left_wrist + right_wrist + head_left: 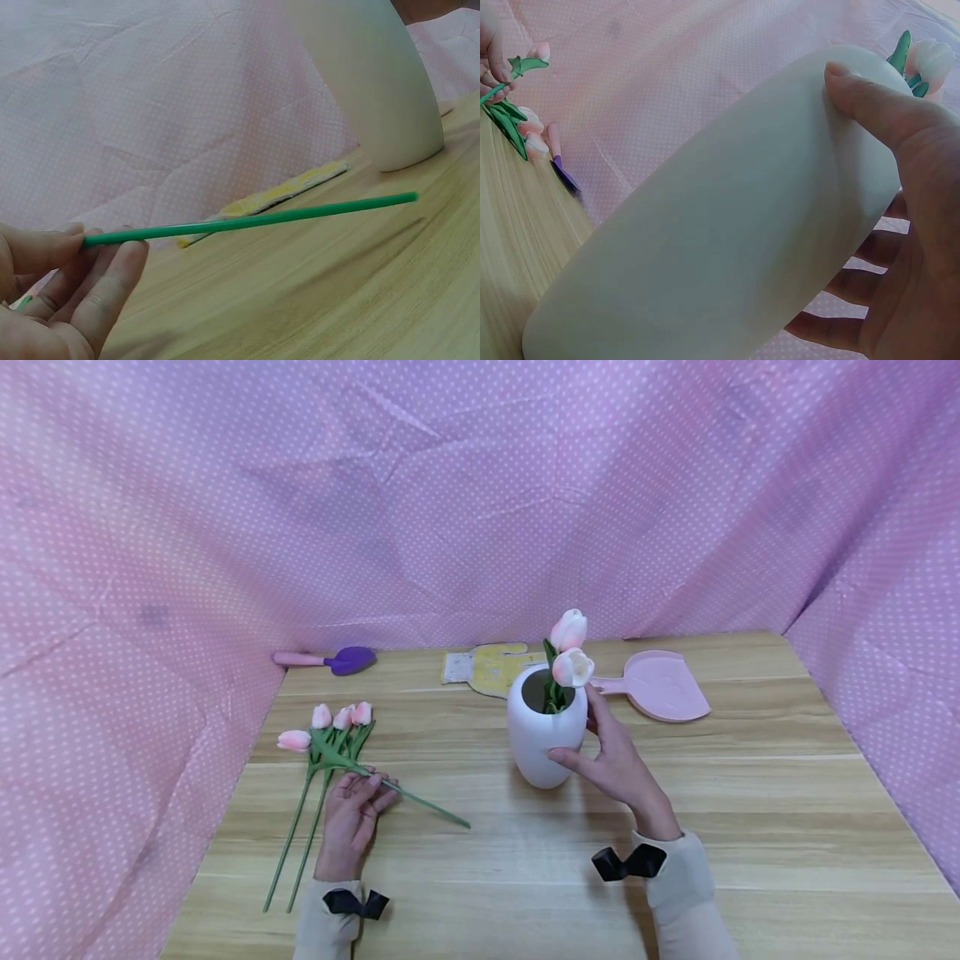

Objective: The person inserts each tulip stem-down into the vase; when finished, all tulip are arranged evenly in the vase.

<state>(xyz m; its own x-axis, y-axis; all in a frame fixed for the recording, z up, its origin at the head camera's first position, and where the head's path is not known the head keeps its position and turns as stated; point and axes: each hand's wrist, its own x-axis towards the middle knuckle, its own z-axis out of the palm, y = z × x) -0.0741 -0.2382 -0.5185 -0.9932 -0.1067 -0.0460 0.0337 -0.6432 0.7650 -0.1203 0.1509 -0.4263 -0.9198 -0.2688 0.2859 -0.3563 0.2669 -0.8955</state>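
Hands (351, 818) (621, 764) hold a slender stem (262, 220) and a smooth, rounded vase (543, 742).

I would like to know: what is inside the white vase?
Two pink tulips stand inside the white vase, with green leaves visible at its mouth. Their lower stems and the inner bottom are hidden.

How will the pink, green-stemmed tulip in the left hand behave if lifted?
Its thin green stem is probably stiff, jutting straight from the left hand without drooping. The pink tulip seems light, held by a fingertip pinch. That slim stem might twist there.
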